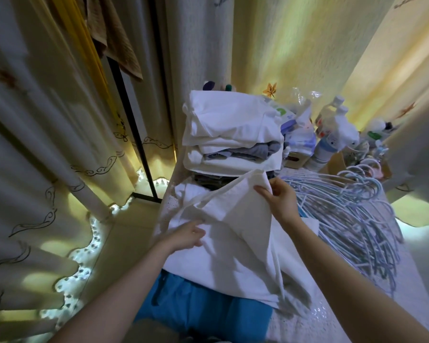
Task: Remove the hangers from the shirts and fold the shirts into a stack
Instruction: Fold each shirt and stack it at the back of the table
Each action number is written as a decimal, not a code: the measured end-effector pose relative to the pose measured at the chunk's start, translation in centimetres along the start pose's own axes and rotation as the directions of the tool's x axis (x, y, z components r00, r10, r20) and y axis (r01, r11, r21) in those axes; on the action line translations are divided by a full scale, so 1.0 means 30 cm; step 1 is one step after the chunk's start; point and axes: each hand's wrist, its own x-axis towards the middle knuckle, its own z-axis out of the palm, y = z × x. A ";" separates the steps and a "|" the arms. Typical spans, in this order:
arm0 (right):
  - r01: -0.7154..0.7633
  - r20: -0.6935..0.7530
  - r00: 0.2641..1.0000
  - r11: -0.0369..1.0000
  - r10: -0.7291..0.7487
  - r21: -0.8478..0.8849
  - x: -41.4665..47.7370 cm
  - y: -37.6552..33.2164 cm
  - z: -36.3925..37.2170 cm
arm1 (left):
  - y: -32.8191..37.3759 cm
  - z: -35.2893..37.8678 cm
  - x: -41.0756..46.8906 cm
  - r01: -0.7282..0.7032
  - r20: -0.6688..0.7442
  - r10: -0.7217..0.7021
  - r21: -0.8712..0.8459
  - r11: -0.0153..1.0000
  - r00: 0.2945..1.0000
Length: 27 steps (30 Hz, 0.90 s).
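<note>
The right hand (279,198) pinches a raised edge of the white shirt (243,256) between thumb and fingers; the left hand (186,235) presses the cloth flat, fingers straight.

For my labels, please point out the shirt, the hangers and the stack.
shirt (238,243), head view, middle of cloth.
hangers (344,219), head view, middle of pile.
stack (230,120), head view, top shirt.
</note>
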 end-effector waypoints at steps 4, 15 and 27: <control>-0.048 0.014 0.999 0.999 0.047 0.025 0.039 0.000 -0.050 | 0.025 -0.008 0.045 0.054 -0.250 -0.094 -0.162 0.985 0.964; -0.040 0.187 0.982 0.994 0.021 0.098 0.016 -0.034 -0.033 | 0.010 -0.042 0.068 -0.176 -0.487 0.328 0.330 0.927 0.809; -0.080 0.207 0.977 0.990 0.054 0.119 0.022 -0.060 -0.055 | 0.048 -0.057 0.043 -0.444 -0.262 0.694 0.608 0.659 0.671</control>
